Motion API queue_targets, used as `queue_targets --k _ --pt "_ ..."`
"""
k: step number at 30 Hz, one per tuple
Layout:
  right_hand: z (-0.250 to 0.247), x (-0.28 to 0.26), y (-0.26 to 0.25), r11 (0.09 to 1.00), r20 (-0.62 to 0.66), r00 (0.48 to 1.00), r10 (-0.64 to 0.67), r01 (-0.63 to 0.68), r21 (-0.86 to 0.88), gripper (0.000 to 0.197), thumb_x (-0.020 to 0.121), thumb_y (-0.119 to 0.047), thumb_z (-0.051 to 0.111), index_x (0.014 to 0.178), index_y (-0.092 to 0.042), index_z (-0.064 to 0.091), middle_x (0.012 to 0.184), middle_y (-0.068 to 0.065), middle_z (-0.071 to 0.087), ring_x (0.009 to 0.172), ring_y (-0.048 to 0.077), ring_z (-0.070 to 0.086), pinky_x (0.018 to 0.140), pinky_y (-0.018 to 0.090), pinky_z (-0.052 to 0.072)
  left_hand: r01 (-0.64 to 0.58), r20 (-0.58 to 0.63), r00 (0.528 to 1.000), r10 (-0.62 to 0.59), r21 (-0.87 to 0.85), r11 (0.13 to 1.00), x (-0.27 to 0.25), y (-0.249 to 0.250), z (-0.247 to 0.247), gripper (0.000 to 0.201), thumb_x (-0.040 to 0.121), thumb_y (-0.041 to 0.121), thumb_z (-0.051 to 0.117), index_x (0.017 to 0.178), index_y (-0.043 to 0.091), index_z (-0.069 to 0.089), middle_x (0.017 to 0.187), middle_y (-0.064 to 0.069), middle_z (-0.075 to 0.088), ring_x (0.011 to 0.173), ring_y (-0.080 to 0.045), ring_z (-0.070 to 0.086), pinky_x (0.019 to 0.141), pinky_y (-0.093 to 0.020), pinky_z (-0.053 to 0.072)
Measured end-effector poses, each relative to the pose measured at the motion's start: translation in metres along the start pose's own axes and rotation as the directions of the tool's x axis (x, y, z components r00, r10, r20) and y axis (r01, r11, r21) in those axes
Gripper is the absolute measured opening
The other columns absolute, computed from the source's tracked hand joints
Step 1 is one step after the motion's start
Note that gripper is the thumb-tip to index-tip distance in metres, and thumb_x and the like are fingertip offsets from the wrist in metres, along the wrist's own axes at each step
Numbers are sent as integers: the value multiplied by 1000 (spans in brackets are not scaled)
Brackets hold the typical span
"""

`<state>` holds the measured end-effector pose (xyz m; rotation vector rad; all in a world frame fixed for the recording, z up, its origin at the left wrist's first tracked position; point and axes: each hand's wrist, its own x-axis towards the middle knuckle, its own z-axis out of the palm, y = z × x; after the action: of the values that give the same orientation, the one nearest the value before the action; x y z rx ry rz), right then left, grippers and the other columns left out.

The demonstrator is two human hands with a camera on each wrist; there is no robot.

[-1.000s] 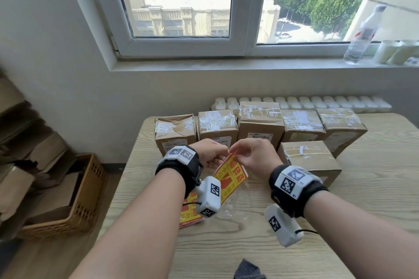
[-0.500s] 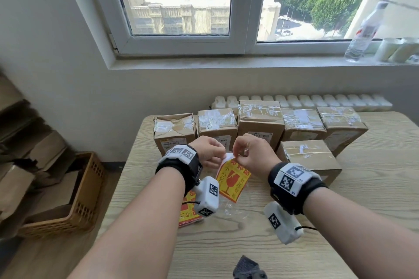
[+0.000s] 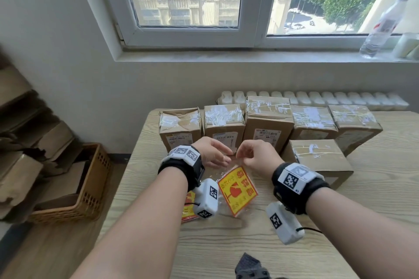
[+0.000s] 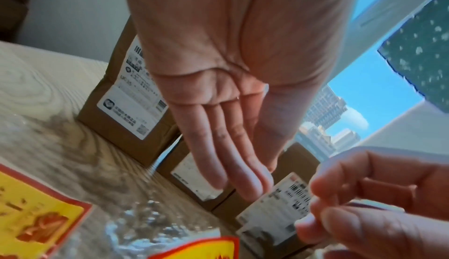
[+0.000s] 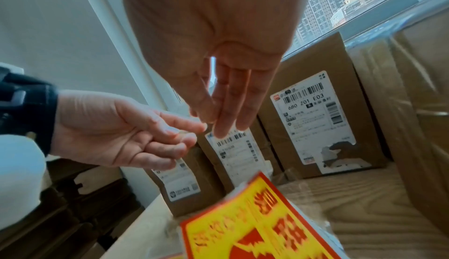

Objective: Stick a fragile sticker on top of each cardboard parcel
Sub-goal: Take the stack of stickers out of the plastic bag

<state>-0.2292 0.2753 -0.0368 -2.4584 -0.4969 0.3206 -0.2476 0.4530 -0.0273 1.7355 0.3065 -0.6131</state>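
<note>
Five taped cardboard parcels (image 3: 268, 120) stand in a row at the table's far edge, with a sixth parcel (image 3: 317, 158) in front on the right. A yellow and red fragile sticker pack (image 3: 238, 190) hangs tilted inside a clear plastic bag (image 3: 223, 172). My left hand (image 3: 215, 156) and right hand (image 3: 254, 158) meet above it, each pinching the bag's top edge between thumb and forefinger. In the right wrist view, the right hand (image 5: 230, 80) has its other fingers straight and the left hand (image 5: 121, 128) has its curled. More stickers (image 3: 189, 208) lie on the table under my left wrist.
The wooden table (image 3: 374, 210) has bare room at the front and right. A wicker basket (image 3: 86, 188) and flattened cardboard (image 3: 22, 154) sit on the floor at left. A bottle (image 3: 381, 27) stands on the window sill. A dark object (image 3: 249, 267) lies at the near edge.
Both hands pinched the sticker pack's top corner before. Now they hold higher, at the bag's edge, and the pack hangs lower and more square to the camera.
</note>
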Motion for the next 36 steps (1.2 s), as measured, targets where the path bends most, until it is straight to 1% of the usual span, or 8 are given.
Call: queue_targets --k 4,10,16,18,25,28,32,36 --pt "18 2 22 970 175 964 203 -173 -171 53 77 -11 68 125 -30 56 120 -5 61 109 16 60 87 29 52 65 -1 998 -65 55 996 10 -22 3 7 87 16 69 93 13 66 88 -8 67 72 -12 64 58 -20 56" --pt "53 -2 61 887 238 860 451 -401 -231 86 67 -25 81 142 -20 39 133 8 55 113 26 60 88 38 55 153 -13 988 -154 199 968 33 -52 24 19 84 16 73 102 13 67 80 -2 64 66 -8 59 62 -20 51" --pt "68 -14 98 790 211 782 587 -496 -361 82 66 -25 83 135 -22 39 137 13 35 112 34 58 92 37 52 189 -7 982 -191 191 963 53 -71 33 12 86 12 69 96 16 64 76 2 65 69 -9 62 79 -29 56" --pt "71 -19 104 788 195 790 581 -487 -377 78 67 -24 83 132 -23 41 136 11 30 108 35 60 90 38 52 188 3 981 -192 199 962 57 -74 35 12 87 12 69 97 16 65 78 3 67 68 -7 63 70 -24 55" --pt "74 -15 111 812 164 820 548 -475 -339 30 78 -13 66 107 -15 57 114 11 63 104 32 62 86 35 52 208 -23 978 -208 231 950 69 -77 41 12 83 16 72 93 21 67 86 -1 70 77 -12 67 85 -37 55" --pt "72 -16 109 827 160 827 539 -483 -287 22 78 -9 52 93 -18 65 101 9 69 95 31 65 81 33 53 209 -25 977 -210 240 948 68 -75 41 15 84 15 71 99 19 67 77 1 67 69 -9 63 78 -31 56" --pt "60 -12 95 862 164 847 506 -490 -129 20 76 -10 55 74 -25 68 83 -2 67 84 24 65 70 28 50 196 -23 980 -196 224 955 63 -64 39 18 87 11 67 105 13 67 79 1 67 63 -7 57 48 -11 49" --pt "41 -1 77 924 144 925 352 -368 102 29 73 -1 59 58 -25 64 72 -6 66 76 17 63 66 28 51 139 -12 990 -140 242 960 58 -45 40 26 89 22 66 113 13 67 87 -1 67 72 -9 58 54 -13 48"
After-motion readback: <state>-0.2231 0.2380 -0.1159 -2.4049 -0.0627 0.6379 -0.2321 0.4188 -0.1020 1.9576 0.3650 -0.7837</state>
